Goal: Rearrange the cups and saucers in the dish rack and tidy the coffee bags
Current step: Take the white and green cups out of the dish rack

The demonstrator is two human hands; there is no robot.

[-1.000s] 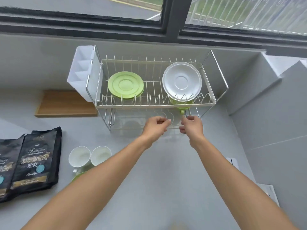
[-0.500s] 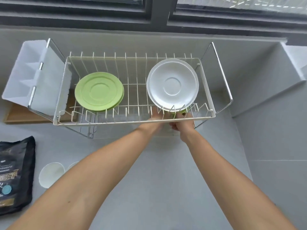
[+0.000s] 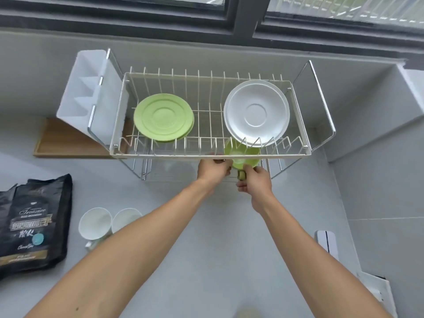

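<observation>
Care matters here: the right hand (image 3: 254, 182) pinches the handle of the green cup (image 3: 242, 154) under the dish rack's (image 3: 206, 154) upper tier, the left hand (image 3: 214, 168) curls round its side; ease it out level, clear of the wires.

Rack is holding two saucers: one green saucer (image 3: 163, 117), one white saucer (image 3: 256, 113); one green cup (image 3: 242, 154). Counter is carrying two white cups (image 3: 95, 223) (image 3: 125, 218), one coffee bag (image 3: 32, 223).
</observation>
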